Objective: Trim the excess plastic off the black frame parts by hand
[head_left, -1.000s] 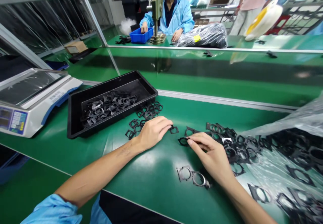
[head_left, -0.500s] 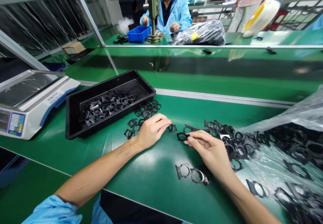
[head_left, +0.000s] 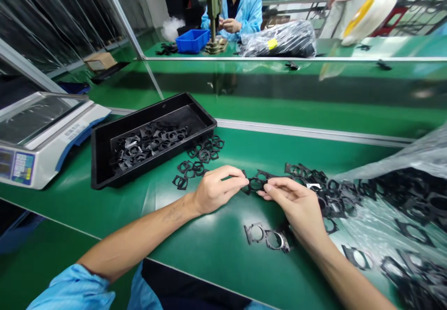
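Note:
My right hand [head_left: 296, 198] pinches a black ring-shaped plastic part [head_left: 256, 185] between thumb and fingers. Close against its left side, my left hand [head_left: 223, 186] is closed on another small black ring part [head_left: 245, 179], mostly covered by the fingertips. Whether the two parts touch I cannot tell. Just behind them lies one more ring part [head_left: 262, 174]. A pair of ring parts [head_left: 267, 238] rests on the green table below my right hand. Several more ring parts [head_left: 199, 156] lie flat beyond my left hand, beside the black tray.
The black tray [head_left: 99, 161] holds a heap of ring parts. To its left is a scale [head_left: 66, 138]. At right, loose parts [head_left: 335, 198] spill from a clear plastic bag [head_left: 412, 154]. Across the bench, a person in blue sits behind a press [head_left: 213, 12] and a blue bin [head_left: 193, 42].
My left hand has moved right with its ring part, up to the part in my right hand. The person across has brought their hands together.

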Motion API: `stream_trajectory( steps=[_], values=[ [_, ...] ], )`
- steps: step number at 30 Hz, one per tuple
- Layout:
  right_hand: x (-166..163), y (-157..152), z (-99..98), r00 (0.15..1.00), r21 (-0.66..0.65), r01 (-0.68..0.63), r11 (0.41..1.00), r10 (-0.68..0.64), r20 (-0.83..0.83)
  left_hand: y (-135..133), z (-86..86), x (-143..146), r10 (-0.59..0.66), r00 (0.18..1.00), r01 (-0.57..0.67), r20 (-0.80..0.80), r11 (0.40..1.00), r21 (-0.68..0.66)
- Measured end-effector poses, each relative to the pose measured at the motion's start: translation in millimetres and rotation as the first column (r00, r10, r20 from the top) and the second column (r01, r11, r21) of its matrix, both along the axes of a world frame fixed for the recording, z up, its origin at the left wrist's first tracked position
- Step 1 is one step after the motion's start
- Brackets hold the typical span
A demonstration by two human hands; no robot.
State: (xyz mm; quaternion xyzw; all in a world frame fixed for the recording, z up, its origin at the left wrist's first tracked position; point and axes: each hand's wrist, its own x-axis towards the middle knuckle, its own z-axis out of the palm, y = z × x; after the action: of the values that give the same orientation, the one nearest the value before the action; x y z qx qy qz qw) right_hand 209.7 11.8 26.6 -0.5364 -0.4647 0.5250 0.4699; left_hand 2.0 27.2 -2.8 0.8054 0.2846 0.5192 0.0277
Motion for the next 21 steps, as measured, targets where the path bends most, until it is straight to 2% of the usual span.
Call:
stream_trajectory(
  steps=[6,12,21],
  values=[
    [-2,-3,-1.4,1.000,0.001,0.000,1.000,0.000,-0.018,-6,2.4,2,-0.015,1.000,0.015,0.008,0.999,-0.044],
    [-8,-7,-2.3,0.995,-0.015,-0.084,0.996,0.083,-0.053,-11,5.9,4,-0.014,1.000,0.013,-0.024,0.998,-0.057],
    [-11,-9,-0.9,0.988,-0.070,-0.141,0.988,0.136,-0.075,-11,0.2,4,0.020,0.994,-0.029,-0.110,0.996,-0.080]
  ],
)
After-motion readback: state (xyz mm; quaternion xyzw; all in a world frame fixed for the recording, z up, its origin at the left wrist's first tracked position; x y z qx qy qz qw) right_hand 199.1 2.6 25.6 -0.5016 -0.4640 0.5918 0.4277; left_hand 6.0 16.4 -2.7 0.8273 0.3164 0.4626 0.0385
